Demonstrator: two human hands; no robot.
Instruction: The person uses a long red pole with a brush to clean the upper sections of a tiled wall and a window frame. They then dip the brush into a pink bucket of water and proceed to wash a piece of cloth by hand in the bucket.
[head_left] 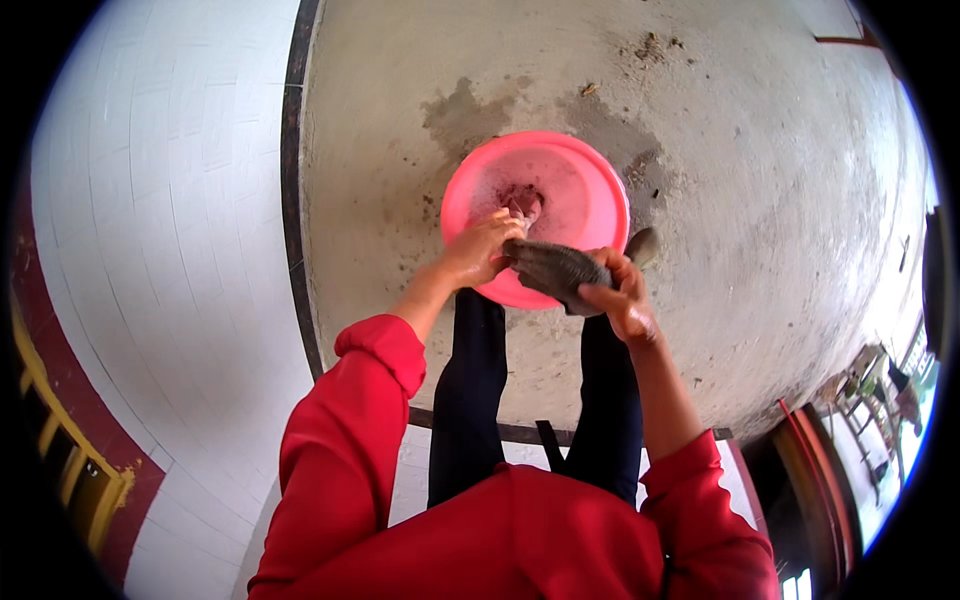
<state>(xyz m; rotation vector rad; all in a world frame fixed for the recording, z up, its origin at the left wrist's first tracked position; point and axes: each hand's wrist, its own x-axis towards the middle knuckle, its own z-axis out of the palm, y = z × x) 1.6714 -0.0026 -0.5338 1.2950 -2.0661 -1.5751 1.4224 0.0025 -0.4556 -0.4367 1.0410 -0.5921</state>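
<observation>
Over the near side of a pink basin (455, 190) I hold a wet-looking, dark grey shoe (558, 268), tilted lengthwise between both hands. My right hand (622, 298) grips its right end, thumb on the near side and fingers behind. The fingers of my left hand (484, 248) are closed at its left end, over the basin's rim. Soapy water with foam (550, 185) lies in the basin. Just beyond my left fingertips is a small reddish-pink thing (524, 204) in the water; its kind cannot be made out.
The basin stands on a rough concrete floor (400, 120) with wet patches and crumbs of dirt. Brownish footwear (643, 246) shows right of the basin. My dark-trousered legs (470, 390) are below it. White tiles (170, 200) lie left, past a dark border strip (292, 170). Clutter (870, 400) stands far right.
</observation>
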